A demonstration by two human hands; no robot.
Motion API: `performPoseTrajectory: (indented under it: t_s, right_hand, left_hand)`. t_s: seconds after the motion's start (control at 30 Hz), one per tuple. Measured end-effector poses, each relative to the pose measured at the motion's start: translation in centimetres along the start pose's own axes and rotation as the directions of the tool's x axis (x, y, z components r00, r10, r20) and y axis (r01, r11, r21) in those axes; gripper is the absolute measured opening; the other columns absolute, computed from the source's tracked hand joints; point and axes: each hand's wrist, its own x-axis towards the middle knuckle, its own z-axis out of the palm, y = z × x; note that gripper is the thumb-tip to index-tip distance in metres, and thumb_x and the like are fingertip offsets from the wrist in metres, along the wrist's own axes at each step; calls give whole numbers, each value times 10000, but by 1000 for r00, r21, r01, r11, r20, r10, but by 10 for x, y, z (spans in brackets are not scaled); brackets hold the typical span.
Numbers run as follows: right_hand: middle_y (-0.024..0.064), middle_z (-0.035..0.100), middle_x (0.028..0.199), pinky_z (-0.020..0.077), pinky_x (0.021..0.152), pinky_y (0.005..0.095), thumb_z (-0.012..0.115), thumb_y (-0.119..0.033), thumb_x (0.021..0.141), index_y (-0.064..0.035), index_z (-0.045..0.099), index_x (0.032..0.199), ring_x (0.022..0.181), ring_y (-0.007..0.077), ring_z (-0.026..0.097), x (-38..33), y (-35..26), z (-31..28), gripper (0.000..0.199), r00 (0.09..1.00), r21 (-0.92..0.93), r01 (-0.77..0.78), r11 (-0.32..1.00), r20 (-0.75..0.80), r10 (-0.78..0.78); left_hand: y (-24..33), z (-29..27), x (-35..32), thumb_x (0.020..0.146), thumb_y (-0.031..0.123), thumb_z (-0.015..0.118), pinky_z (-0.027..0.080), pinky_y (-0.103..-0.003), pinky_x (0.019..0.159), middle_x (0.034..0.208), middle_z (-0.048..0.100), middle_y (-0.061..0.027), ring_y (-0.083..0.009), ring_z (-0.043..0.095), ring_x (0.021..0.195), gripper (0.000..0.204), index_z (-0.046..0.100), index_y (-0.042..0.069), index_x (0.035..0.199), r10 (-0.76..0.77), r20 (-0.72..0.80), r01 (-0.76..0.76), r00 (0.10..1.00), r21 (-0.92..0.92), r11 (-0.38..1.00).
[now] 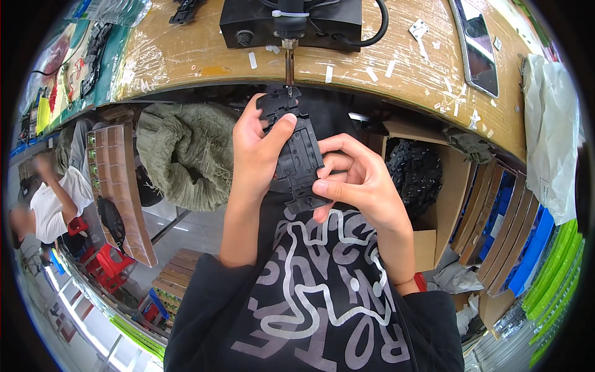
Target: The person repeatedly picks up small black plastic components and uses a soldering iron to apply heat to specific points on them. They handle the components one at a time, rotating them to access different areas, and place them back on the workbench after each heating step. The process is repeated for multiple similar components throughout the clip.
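Note:
Both my hands hold one black moulded plastic part point(299, 155), long and flat with ribs and recesses. My left hand point(260, 139) grips its upper left side, the thumb lying across its face. At the lower right end, my right hand point(356, 177) pinches the edge between thumb and fingers. The part's far end sits right under the thin metal tip of a screwdriver-like tool point(289, 65) that hangs down from a black bench unit point(248, 31). Whether tip and part touch, I cannot tell.
Ahead is a film-wrapped workbench point(198, 56) with white scraps and a phone point(477, 46). An open carton point(455, 180) of black parts stands at right, a green woven sack point(186, 155) at left. Another person point(52, 204) sits far left.

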Motion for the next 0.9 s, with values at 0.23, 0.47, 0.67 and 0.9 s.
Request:
performPoseTrajectory:
  t_s: [0.23,0.47,0.67,0.9]
  right_hand:
    - [88,555,712,509,480,240,606,31,734,35,413,999,565,181,607,1,-2,2,328,1000,-6,20,1000,1,-20]
    - [86,557,693,509,474,245,606,24,737,36,414,987,554,191,607,2,-1,1,315,1000,-23,28,999,-5,-28]
    - [87,559,686,509,468,249,606,22,737,39,412,981,543,197,604,3,-1,1,312,999,-12,39,999,6,-39]
    - [88,562,682,509,457,250,609,18,737,39,412,974,536,195,603,3,-1,1,308,999,-14,43,999,10,-43]
  left_hand:
    - [-1,-1,1,779,32,537,427,-171,522,751,536,-8,-32,508,611,152,485,13,921,8,6,-8,1000,-10,1000]
    - [-1,-1,1,780,39,541,423,-171,519,738,535,-7,-33,505,605,149,490,9,916,11,-3,-11,1000,22,1000]
    - [1,0,1,777,45,548,420,-169,524,742,536,-4,-33,502,610,158,496,10,923,25,-7,-25,1000,46,999]
    - [1,0,1,780,40,544,421,-169,531,746,538,-6,-33,501,616,160,497,10,930,25,-13,-25,1000,45,999]
